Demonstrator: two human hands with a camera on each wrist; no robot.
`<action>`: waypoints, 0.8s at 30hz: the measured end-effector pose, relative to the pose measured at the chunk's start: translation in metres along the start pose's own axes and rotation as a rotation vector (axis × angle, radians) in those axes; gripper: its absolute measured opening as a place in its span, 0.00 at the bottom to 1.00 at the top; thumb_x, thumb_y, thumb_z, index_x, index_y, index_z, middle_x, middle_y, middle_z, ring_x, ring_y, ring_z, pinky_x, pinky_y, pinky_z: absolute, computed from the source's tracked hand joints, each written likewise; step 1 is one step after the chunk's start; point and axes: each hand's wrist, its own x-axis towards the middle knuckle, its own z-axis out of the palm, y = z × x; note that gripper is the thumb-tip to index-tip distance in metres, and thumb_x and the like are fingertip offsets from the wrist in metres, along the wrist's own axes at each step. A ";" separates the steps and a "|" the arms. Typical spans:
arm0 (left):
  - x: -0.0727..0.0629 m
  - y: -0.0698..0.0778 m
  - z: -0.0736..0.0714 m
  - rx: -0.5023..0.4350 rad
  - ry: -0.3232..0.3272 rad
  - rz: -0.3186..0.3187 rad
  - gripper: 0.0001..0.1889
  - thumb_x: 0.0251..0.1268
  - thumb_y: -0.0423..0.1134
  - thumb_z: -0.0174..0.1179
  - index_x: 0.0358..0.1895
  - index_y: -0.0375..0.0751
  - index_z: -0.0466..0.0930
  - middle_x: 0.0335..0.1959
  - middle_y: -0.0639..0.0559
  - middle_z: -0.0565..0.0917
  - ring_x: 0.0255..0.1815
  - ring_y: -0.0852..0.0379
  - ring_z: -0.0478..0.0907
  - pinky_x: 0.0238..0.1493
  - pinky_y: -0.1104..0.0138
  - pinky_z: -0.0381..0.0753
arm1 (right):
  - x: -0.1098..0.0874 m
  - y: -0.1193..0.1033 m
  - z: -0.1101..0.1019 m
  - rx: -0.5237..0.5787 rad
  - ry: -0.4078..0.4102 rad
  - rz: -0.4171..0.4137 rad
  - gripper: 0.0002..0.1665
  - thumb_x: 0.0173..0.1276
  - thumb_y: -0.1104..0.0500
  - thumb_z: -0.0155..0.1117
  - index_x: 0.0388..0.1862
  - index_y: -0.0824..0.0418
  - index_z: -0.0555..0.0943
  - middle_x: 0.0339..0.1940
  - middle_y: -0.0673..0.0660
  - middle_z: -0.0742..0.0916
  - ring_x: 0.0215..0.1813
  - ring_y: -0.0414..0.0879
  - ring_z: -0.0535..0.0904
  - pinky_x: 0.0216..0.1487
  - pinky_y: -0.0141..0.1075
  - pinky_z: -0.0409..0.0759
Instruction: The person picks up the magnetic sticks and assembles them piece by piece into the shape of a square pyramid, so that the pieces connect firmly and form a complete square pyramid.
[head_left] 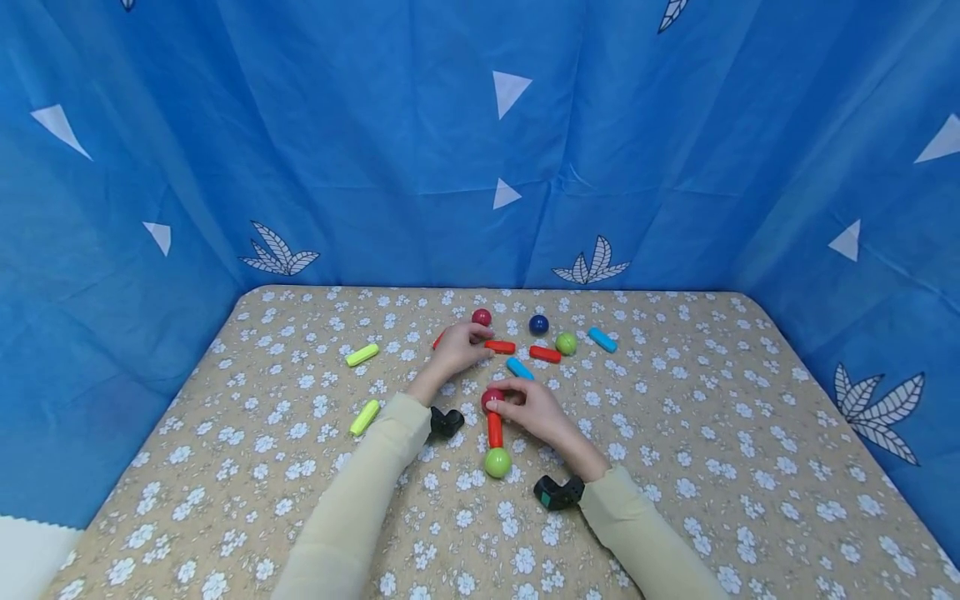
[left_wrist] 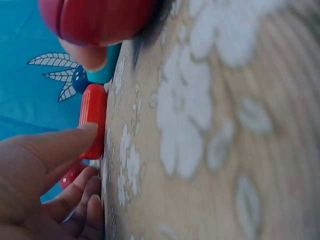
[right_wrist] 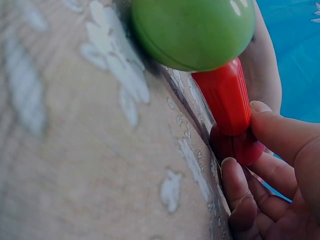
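My right hand [head_left: 528,408] holds a red ball [head_left: 491,398] between thumb and fingers. Joined to that ball is a red rod [head_left: 495,431], with a light green ball [head_left: 497,462] on its near end; the three form a straight piece along the table. Farther forward, my left hand [head_left: 459,348] pinches the left end of another red rod [head_left: 502,347]. In the left wrist view its thumb presses on this rod [left_wrist: 93,107], with the fingers curled on the far side. A blue rod [head_left: 519,368] lies between the two hands.
Beyond the hands are another red ball [head_left: 482,317], a dark blue ball [head_left: 538,324], a green ball [head_left: 566,343], a red rod [head_left: 545,354] and a blue rod [head_left: 602,340]. Two yellow rods [head_left: 362,355] lie left. A red piece [head_left: 438,340] is partly hidden behind the left hand.
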 end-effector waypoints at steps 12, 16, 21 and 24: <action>-0.019 -0.003 -0.012 -0.001 0.017 -0.014 0.11 0.55 0.32 0.67 0.42 0.37 0.83 0.32 0.50 0.80 0.30 0.56 0.76 0.31 0.67 0.76 | 0.001 0.000 0.002 -0.004 -0.007 0.029 0.20 0.61 0.54 0.68 0.51 0.59 0.82 0.32 0.50 0.82 0.28 0.44 0.75 0.28 0.34 0.73; -0.040 -0.005 -0.027 -0.038 0.011 -0.043 0.12 0.55 0.33 0.67 0.43 0.36 0.83 0.32 0.50 0.80 0.32 0.56 0.76 0.31 0.67 0.75 | 0.002 0.001 0.001 -0.002 -0.008 0.032 0.20 0.62 0.53 0.68 0.51 0.59 0.82 0.28 0.49 0.82 0.27 0.44 0.75 0.27 0.35 0.73; -0.066 -0.011 -0.043 -0.095 -0.010 -0.059 0.12 0.56 0.34 0.67 0.44 0.36 0.82 0.35 0.49 0.80 0.32 0.55 0.75 0.32 0.66 0.75 | 0.000 0.000 -0.002 -0.001 -0.008 0.029 0.20 0.62 0.53 0.67 0.52 0.59 0.81 0.30 0.49 0.82 0.28 0.44 0.75 0.28 0.35 0.73; -0.080 -0.014 -0.049 -0.123 -0.022 -0.060 0.12 0.55 0.32 0.67 0.44 0.36 0.83 0.35 0.49 0.81 0.33 0.55 0.75 0.33 0.65 0.76 | 0.000 -0.001 -0.002 -0.002 -0.006 0.033 0.20 0.62 0.54 0.67 0.52 0.58 0.81 0.30 0.49 0.82 0.29 0.44 0.74 0.29 0.35 0.72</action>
